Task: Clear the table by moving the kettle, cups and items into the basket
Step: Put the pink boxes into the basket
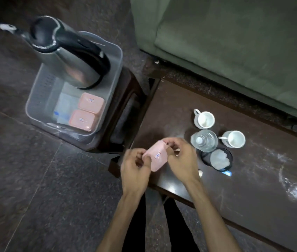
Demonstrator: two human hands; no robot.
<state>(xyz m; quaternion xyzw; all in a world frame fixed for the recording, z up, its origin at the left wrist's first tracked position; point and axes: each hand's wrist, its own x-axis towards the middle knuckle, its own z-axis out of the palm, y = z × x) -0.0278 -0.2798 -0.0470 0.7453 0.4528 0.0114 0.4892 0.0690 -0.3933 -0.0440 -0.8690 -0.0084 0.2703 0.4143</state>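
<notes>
Holding a pink box [155, 155] between both hands, left hand [135, 170] and right hand [182, 159] pinching its ends, above the table [253, 197] edge. Basket [35, 99] at 10 o'clock. Looks light, rigid plastic, smooth; grip by short sides, lid likely loose.

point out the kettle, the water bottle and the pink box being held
kettle [82, 70], head view, on its steel body
water bottle [204, 140], head view, on its shoulder seen from above
pink box [156, 157], head view, on its lid between both hands
</notes>
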